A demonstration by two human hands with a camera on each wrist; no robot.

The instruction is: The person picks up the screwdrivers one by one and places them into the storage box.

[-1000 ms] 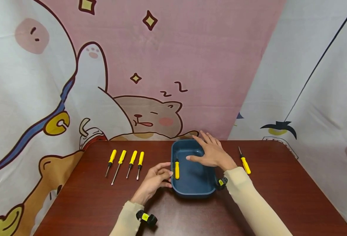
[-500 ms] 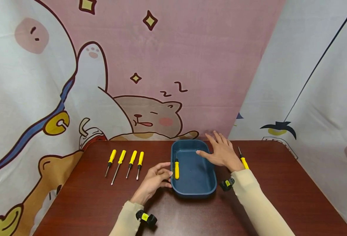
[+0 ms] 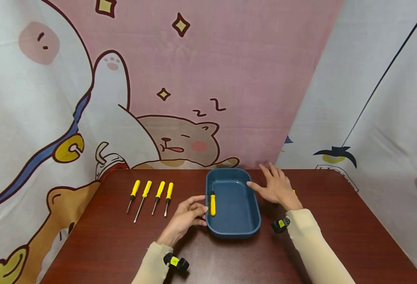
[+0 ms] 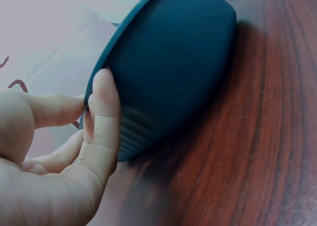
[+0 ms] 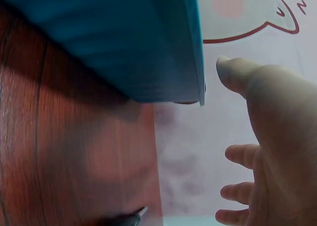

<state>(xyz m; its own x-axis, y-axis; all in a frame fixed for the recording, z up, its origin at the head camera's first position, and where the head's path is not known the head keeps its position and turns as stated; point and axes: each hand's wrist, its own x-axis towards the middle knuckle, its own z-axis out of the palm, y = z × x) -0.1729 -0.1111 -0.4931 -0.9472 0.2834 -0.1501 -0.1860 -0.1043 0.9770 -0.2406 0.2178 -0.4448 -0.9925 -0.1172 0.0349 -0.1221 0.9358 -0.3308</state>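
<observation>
A dark blue plastic bin (image 3: pixel 236 213) stands on the table in the head view. Inside, along its left wall, lies a screwdriver (image 3: pixel 213 205) with a yellow handle. My left hand (image 3: pixel 182 217) pinches the bin's left rim between thumb and fingers; in the left wrist view the fingers (image 4: pixel 105 107) press its outer side. With fingers spread, my right hand (image 3: pixel 277 190) hovers just beyond the bin's right rim, holding nothing. It hides most of another screwdriver (image 3: pixel 294 192), whose blurred tip (image 5: pixel 133 218) enters the bottom of the right wrist view.
Several yellow-handled screwdrivers, one of them the leftmost screwdriver (image 3: pixel 134 191), lie in a row on the table left of the bin. The reddish-brown table (image 3: pixel 98 240) ends at the back against a cartoon-printed cloth (image 3: pixel 258 79).
My right hand has moved from over the bin to the right, past its rim, and now covers the screwdriver there. The left hand and the bin stay put.
</observation>
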